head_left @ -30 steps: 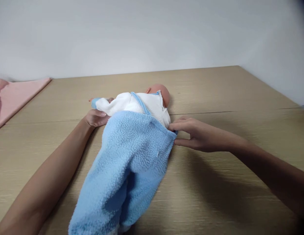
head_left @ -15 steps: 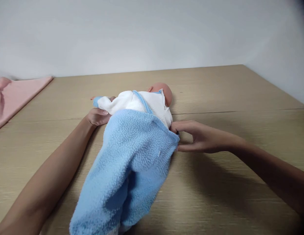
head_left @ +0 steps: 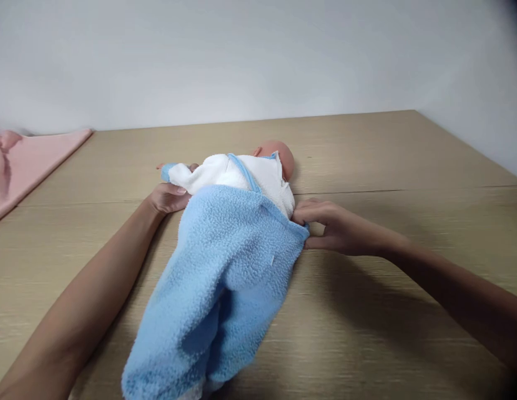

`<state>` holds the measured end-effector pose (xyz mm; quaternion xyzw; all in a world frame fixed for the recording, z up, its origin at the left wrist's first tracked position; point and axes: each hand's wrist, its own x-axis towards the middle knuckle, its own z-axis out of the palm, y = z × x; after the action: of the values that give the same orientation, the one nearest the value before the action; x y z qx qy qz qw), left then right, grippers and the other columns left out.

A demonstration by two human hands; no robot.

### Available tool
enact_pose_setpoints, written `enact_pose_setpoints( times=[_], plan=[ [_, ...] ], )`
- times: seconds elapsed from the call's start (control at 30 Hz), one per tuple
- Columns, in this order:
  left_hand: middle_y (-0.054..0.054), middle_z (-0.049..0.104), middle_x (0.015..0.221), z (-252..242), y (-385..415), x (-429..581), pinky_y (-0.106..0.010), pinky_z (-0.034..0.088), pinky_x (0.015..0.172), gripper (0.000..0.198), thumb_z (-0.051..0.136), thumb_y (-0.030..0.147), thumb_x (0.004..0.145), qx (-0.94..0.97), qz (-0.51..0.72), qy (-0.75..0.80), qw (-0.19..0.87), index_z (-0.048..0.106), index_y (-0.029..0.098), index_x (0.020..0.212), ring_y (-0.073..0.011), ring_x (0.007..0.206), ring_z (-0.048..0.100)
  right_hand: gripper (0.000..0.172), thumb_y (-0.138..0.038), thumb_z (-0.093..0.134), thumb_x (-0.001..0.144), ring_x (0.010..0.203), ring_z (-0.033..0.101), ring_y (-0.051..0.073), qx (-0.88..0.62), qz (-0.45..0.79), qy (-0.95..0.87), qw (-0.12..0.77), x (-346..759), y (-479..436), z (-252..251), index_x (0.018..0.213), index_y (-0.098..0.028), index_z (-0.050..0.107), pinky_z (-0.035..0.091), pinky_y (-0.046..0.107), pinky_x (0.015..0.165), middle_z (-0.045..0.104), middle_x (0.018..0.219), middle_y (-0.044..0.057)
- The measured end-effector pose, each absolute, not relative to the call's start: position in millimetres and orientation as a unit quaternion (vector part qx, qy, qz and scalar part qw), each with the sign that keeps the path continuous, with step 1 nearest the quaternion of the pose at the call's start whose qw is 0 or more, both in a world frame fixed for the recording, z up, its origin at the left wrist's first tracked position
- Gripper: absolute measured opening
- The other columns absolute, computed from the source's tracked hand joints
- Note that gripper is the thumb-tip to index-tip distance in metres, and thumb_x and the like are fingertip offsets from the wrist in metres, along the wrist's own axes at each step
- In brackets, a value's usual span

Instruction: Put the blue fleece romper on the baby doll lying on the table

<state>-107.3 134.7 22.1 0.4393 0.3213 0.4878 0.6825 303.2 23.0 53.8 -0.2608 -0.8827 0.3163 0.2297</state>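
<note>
A baby doll (head_left: 275, 158) in a white top lies on the wooden table (head_left: 387, 161), head pointing away from me. A light blue fleece blanket (head_left: 225, 278) covers it from the chest down to the near edge. My left hand (head_left: 169, 197) is tucked under the doll's outstretched white sleeve at the blanket's left edge, its fingers mostly hidden. My right hand (head_left: 329, 225) is at the blanket's upper right corner, fingers pinched together on the blue edge by the doll's side.
A pink cloth (head_left: 29, 161) lies at the far left of the table. A seam runs across the tabletop behind the doll. A pale wall stands behind the table's far edge.
My right hand has closed its fingers on the blanket's right corner and pressed closer to the doll. The left hand has stayed put under the sleeve.
</note>
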Motion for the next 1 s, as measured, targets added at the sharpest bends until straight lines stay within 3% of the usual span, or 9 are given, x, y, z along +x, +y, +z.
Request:
enact_pose_setpoints(
  times=[0.27,0.37,0.57,0.77,0.9,1.0],
  plan=[
    [-0.008,0.087,0.096,26.6,131.1,-100.2,-0.071,0.043,0.134,0.055,0.081,0.012,0.044,0.443,0.455,0.315,0.705,0.070,0.022,0.097,-0.0537,0.163,0.048,0.038,-0.017,0.080,0.098,0.082,0.051,0.016,-0.296,0.382,-0.842,0.240,304.2,18.7,55.9,0.082,-0.024,0.047,0.038,0.031,0.078,0.057,0.083,-0.005],
    [-0.007,0.088,0.107,29.2,129.6,-97.7,-0.068,0.044,0.134,0.062,0.078,0.012,0.047,0.441,0.455,0.313,0.707,0.071,0.022,0.108,-0.0503,0.164,0.048,0.038,-0.019,0.078,0.101,0.081,0.047,0.016,-0.290,0.435,-0.819,0.238,305.3,17.9,56.1,0.083,-0.025,0.044,0.037,0.031,0.074,0.054,0.084,-0.004],
    [-0.009,0.088,0.122,34.4,125.4,-94.3,-0.069,0.043,0.135,0.083,0.075,0.010,0.047,0.431,0.457,0.315,0.712,0.071,0.019,0.130,-0.0511,0.162,0.051,0.036,-0.029,0.074,0.109,0.082,0.046,0.015,-0.238,0.534,-0.774,0.242,303.4,18.7,52.4,0.090,-0.025,0.045,0.038,0.030,0.073,0.055,0.092,-0.003],
    [-0.007,0.089,0.120,34.6,125.6,-94.7,-0.069,0.046,0.133,0.088,0.076,0.008,0.048,0.421,0.461,0.315,0.715,0.072,0.019,0.135,-0.0491,0.157,0.057,0.011,-0.030,0.075,0.110,0.096,0.062,0.017,-0.233,0.485,-0.811,0.227,301.5,20.5,52.2,0.109,-0.021,0.068,0.048,0.032,0.085,0.071,0.107,0.002],
    [-0.006,0.090,0.109,33.5,126.8,-95.6,-0.067,0.046,0.133,0.085,0.076,0.008,0.048,0.423,0.466,0.311,0.712,0.073,0.019,0.132,-0.0479,0.156,0.058,0.016,-0.037,0.074,0.112,0.113,0.069,0.024,-0.230,0.443,-0.846,0.189,302.5,22.0,52.9,0.108,-0.022,0.080,0.053,0.038,0.101,0.077,0.116,0.007],
    [-0.003,0.087,0.091,33.2,126.5,-96.0,-0.065,0.046,0.133,0.083,0.078,0.008,0.047,0.428,0.466,0.312,0.709,0.073,0.019,0.129,-0.0473,0.154,0.060,0.022,-0.042,0.075,0.111,0.116,0.066,0.027,-0.235,0.400,-0.867,0.181,300.1,20.7,51.2,0.101,-0.024,0.084,0.052,0.041,0.103,0.077,0.112,0.008]
  ],
)
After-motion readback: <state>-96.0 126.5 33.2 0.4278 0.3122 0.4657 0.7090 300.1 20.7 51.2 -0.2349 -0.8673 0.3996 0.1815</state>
